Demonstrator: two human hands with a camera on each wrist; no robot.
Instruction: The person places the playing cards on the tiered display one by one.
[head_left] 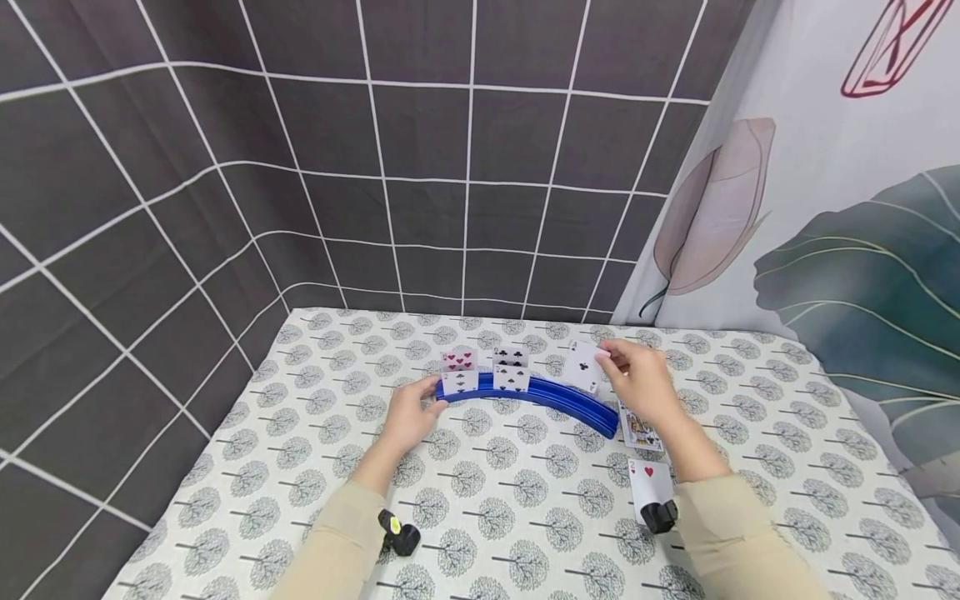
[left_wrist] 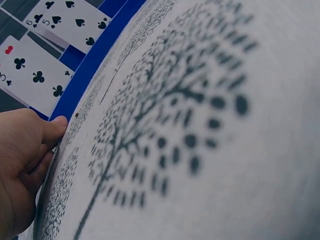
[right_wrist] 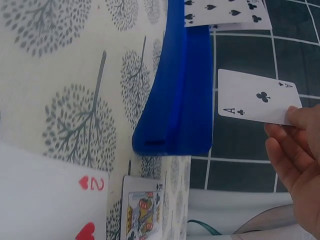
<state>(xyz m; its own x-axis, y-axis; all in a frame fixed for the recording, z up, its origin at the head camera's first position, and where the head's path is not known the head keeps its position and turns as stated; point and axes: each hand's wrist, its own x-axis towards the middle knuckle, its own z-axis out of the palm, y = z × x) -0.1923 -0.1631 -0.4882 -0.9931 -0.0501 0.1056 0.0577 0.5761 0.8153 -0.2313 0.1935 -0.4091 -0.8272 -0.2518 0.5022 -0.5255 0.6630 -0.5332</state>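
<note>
A curved blue card holder point(head_left: 558, 395) lies on the table, with playing cards standing in its left half. My left hand point(head_left: 408, 417) grips its left end, thumb at the front edge. Near that hand a three of clubs point(left_wrist: 37, 75) stands in front of a hearts card point(head_left: 459, 358). To their right, a five of spades point(head_left: 511, 379) stands before a six of clubs point(head_left: 511, 357). My right hand point(head_left: 643, 379) pinches an ace of clubs point(right_wrist: 257, 96) by one corner. This card is held above and behind the holder's right half, apart from it in the right wrist view.
A king of clubs point(head_left: 640, 432) lies beside the holder's right end, partly hidden by the right arm. Nearer me lies a two of hearts point(head_left: 648, 482), partly covered by the black wrist device point(head_left: 660, 517). A tree-patterned cloth point(head_left: 495, 521) covers the table. Curtains hang behind.
</note>
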